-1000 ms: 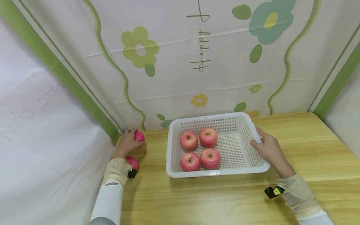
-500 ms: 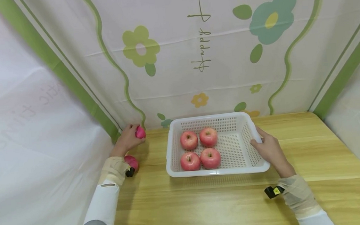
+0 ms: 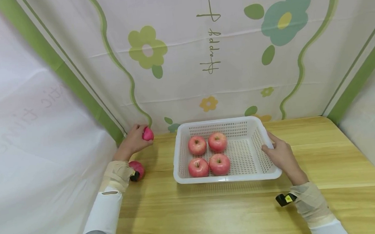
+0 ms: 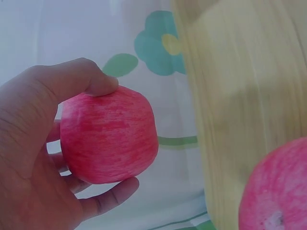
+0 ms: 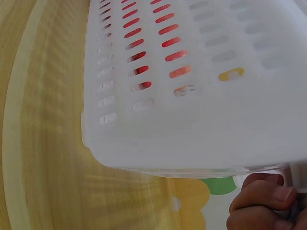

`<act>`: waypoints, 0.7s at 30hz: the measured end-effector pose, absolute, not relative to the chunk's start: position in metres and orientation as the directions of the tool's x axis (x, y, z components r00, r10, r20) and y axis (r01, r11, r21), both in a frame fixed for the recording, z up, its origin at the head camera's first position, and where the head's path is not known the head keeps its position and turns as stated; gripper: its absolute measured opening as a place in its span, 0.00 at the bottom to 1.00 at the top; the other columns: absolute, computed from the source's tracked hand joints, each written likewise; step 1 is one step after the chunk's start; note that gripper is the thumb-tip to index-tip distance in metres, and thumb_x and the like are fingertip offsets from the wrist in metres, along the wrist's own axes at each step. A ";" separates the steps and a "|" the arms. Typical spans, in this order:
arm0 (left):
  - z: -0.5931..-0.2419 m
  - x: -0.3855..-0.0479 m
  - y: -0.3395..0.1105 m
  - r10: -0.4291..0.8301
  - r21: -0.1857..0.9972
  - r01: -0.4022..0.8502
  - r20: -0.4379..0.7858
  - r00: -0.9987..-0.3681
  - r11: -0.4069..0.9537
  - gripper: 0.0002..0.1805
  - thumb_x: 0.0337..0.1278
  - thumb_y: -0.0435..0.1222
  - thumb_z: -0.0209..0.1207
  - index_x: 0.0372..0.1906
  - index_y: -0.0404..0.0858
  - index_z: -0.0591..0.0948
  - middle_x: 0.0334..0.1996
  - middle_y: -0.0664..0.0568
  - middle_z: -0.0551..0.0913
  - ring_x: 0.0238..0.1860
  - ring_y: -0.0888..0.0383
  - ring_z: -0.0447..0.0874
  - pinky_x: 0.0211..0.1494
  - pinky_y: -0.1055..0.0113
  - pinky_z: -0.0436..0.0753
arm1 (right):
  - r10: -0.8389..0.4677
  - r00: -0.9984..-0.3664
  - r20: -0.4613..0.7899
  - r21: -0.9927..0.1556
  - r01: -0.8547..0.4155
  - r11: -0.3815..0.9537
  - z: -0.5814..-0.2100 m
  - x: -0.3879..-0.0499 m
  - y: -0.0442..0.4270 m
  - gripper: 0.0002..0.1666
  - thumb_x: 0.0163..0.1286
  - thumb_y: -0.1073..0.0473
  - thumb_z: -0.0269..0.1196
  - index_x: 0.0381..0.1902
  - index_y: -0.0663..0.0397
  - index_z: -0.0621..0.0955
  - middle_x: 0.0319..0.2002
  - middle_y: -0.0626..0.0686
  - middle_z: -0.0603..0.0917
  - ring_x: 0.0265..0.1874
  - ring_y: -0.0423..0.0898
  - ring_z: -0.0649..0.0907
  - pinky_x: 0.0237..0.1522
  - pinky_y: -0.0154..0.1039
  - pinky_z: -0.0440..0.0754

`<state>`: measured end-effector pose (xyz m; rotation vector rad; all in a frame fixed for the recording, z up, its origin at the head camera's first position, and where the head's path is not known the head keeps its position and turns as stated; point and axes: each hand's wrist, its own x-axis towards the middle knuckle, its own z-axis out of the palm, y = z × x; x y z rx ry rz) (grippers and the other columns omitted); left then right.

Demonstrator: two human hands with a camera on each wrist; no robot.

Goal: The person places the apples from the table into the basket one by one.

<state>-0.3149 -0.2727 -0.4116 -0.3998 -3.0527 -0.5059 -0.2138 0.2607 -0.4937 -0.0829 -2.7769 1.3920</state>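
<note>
Yellow wood-grained table (image 3: 233, 215) is lying beneath | white rectangular perforated plastic basket (image 3: 224, 179) is containing four round red apples (image 3: 220, 164) | right hand (image 3: 283, 157) is gripping its right end | left hand (image 3: 133, 142) is grasping streaked round pink-red apple (image 4: 110, 136) near far-left corner | similar apple (image 3: 139, 168) is lying beside left wrist (image 3: 119, 171)

"Happy" (image 3: 210, 52) in green script running upward on the back curtain (image 3: 178, 77), beyond the far edge of the bench (image 3: 214, 216), next word cut off, faint mirrored "tic time" (image 3: 31, 114) on the side curtain (image 3: 11, 78) along the left edge
</note>
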 end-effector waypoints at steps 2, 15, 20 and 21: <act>-0.409 -0.314 -0.271 0.247 0.319 0.254 0.061 -0.967 0.913 0.44 0.60 0.43 0.67 0.77 0.28 0.68 0.67 0.27 0.70 0.60 0.34 0.76 0.61 0.39 0.84 | 0.061 -0.998 0.009 -0.805 0.029 0.593 -0.495 -0.214 0.261 0.44 0.79 0.56 0.56 0.85 0.64 0.54 0.56 0.82 0.82 0.36 0.62 0.93 0.27 0.44 0.91; -0.394 -0.305 -0.256 0.275 0.309 0.275 0.044 -0.960 0.910 0.45 0.60 0.46 0.67 0.80 0.33 0.67 0.69 0.32 0.70 0.61 0.37 0.78 0.61 0.41 0.85 | 0.060 -0.998 0.011 -0.804 0.027 0.593 -0.496 -0.217 0.262 0.44 0.79 0.56 0.56 0.85 0.65 0.54 0.57 0.83 0.81 0.36 0.61 0.93 0.27 0.44 0.91; -0.388 -0.302 -0.250 0.297 0.284 0.300 0.054 -0.953 0.911 0.44 0.60 0.46 0.67 0.79 0.33 0.68 0.69 0.32 0.72 0.60 0.38 0.78 0.59 0.42 0.86 | 0.061 -0.998 0.004 -0.806 0.033 0.591 -0.495 -0.216 0.262 0.44 0.79 0.56 0.56 0.85 0.64 0.54 0.57 0.83 0.81 0.36 0.61 0.93 0.27 0.44 0.91; -0.388 -0.302 -0.249 0.301 0.279 0.305 0.057 -0.952 0.911 0.44 0.60 0.46 0.66 0.79 0.33 0.68 0.69 0.32 0.72 0.60 0.38 0.78 0.59 0.42 0.86 | 0.062 -0.998 0.003 -0.806 0.034 0.591 -0.495 -0.216 0.262 0.44 0.79 0.56 0.56 0.85 0.63 0.54 0.57 0.83 0.81 0.36 0.61 0.93 0.27 0.44 0.91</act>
